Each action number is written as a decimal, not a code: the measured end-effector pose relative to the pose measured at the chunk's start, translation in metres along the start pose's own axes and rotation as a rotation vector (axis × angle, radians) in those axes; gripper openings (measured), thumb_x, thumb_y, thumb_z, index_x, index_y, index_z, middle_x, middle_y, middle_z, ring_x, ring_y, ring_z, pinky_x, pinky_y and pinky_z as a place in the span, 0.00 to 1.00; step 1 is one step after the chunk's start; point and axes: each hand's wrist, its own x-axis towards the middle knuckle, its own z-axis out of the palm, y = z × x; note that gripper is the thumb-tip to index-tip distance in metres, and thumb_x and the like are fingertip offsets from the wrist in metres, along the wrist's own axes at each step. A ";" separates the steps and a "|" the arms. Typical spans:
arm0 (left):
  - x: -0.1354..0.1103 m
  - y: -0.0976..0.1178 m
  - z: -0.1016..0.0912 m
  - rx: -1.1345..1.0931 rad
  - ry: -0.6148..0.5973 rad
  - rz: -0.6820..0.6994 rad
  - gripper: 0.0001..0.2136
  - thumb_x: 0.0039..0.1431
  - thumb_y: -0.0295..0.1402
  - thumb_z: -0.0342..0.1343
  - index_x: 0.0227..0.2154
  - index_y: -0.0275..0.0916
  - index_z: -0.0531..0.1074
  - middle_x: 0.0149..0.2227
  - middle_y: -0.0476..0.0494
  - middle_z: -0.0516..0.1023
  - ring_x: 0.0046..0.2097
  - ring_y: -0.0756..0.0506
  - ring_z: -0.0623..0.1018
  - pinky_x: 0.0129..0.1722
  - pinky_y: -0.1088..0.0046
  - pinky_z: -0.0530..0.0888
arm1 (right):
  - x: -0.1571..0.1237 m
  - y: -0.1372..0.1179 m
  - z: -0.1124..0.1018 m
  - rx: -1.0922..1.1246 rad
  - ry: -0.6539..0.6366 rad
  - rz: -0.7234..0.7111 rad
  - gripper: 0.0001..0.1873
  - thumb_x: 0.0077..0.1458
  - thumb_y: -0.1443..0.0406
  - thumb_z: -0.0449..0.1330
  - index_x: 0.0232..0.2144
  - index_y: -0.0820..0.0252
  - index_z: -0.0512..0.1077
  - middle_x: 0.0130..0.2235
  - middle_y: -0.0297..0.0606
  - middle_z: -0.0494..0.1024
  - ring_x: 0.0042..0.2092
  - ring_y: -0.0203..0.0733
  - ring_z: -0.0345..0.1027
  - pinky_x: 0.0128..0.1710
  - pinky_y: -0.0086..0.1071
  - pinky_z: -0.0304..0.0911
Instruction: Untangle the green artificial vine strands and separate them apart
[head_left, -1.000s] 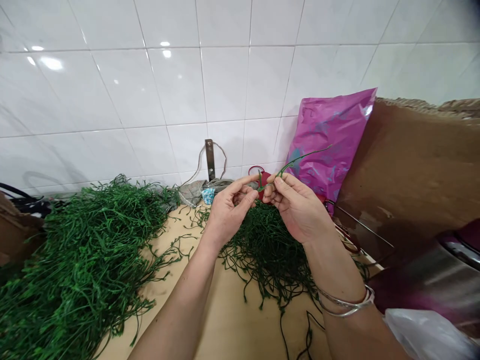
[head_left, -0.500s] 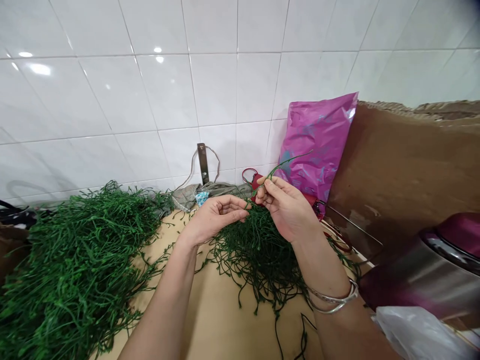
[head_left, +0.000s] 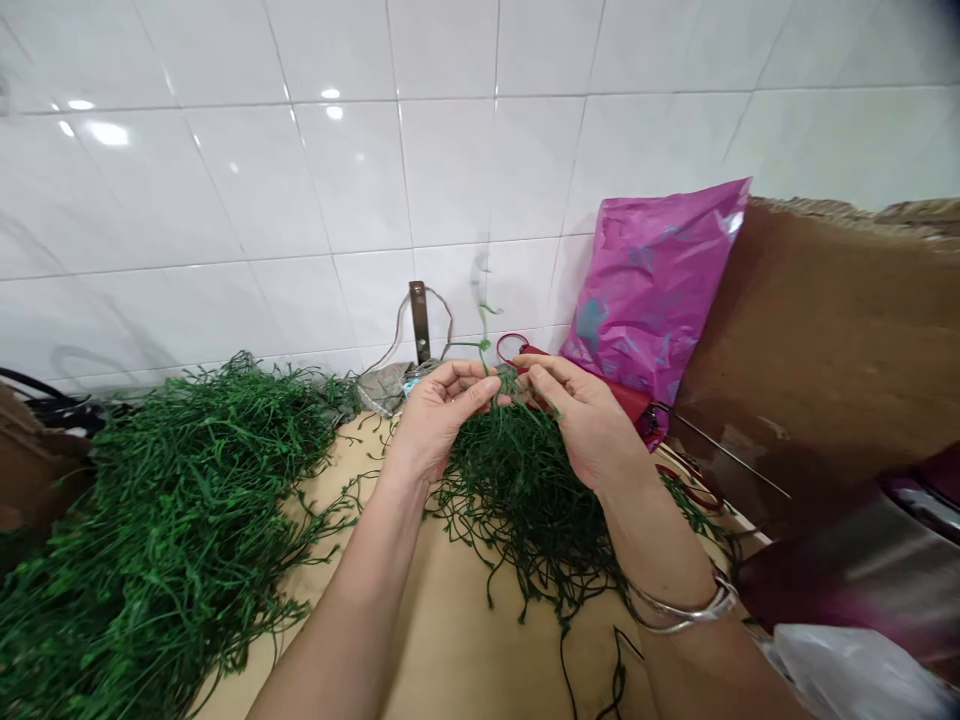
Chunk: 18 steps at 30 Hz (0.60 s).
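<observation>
My left hand [head_left: 433, 425] is closed, with thumb and forefinger pinching a thin green plastic stem [head_left: 484, 346]. The branched top of the stem rises above those fingertips and is smeared by motion. Close by on the right, my right hand [head_left: 592, 420] has its thumb and fingers pressed together on green strands, partly blurred; whether they belong to the same stem is hard to see. Below both hands lies a dark heap of green stems [head_left: 536, 510] on the tan tabletop [head_left: 450, 620]. A larger heap of branched green stems [head_left: 187, 520] spreads at the left.
Behind stands a white tiled wall [head_left: 442, 170]. A pink plastic bag [head_left: 652, 290] leans there, beside a brown cardboard panel [head_left: 862, 330]. A metal strip [head_left: 418, 320] with a cord stands near the wall. At the lower right are a shiny metal container [head_left: 847, 560] and a white plastic bag [head_left: 855, 665].
The stem, earlier slanting up from my right hand, now stands upright from my left fingertips. My hands have shifted slightly right in view, and the left fingers have closed.
</observation>
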 end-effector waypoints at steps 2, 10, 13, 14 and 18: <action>-0.001 0.001 0.003 -0.098 0.109 0.001 0.18 0.40 0.35 0.75 0.29 0.36 0.73 0.25 0.55 0.76 0.30 0.53 0.80 0.34 0.80 0.72 | -0.001 -0.001 0.001 -0.025 -0.001 -0.003 0.22 0.59 0.48 0.61 0.44 0.58 0.78 0.38 0.37 0.80 0.43 0.42 0.73 0.50 0.38 0.66; -0.002 0.005 0.009 -0.314 0.205 -0.126 0.14 0.45 0.30 0.73 0.31 0.37 0.72 0.28 0.53 0.81 0.32 0.52 0.81 0.42 0.75 0.74 | -0.007 -0.019 0.008 -0.113 -0.131 -0.058 0.22 0.55 0.47 0.65 0.44 0.55 0.78 0.45 0.40 0.83 0.49 0.46 0.75 0.53 0.40 0.69; -0.002 0.003 0.009 -0.326 0.183 -0.137 0.14 0.45 0.30 0.73 0.31 0.36 0.72 0.29 0.52 0.81 0.32 0.52 0.80 0.43 0.74 0.74 | -0.006 -0.017 0.008 -0.173 -0.096 -0.080 0.17 0.49 0.54 0.71 0.40 0.55 0.79 0.41 0.37 0.83 0.44 0.43 0.76 0.48 0.37 0.71; -0.002 0.003 0.009 -0.319 0.170 -0.134 0.14 0.46 0.31 0.72 0.31 0.36 0.72 0.30 0.52 0.81 0.33 0.52 0.80 0.43 0.74 0.74 | -0.006 -0.016 0.008 -0.166 -0.076 -0.088 0.16 0.49 0.55 0.71 0.38 0.55 0.79 0.39 0.36 0.83 0.42 0.43 0.76 0.46 0.36 0.71; -0.002 0.001 0.007 -0.272 0.108 -0.105 0.14 0.47 0.31 0.71 0.32 0.37 0.71 0.32 0.52 0.81 0.36 0.51 0.81 0.46 0.72 0.73 | -0.007 -0.016 0.004 -0.153 -0.063 -0.078 0.13 0.50 0.56 0.69 0.36 0.54 0.78 0.37 0.35 0.82 0.40 0.42 0.74 0.42 0.36 0.72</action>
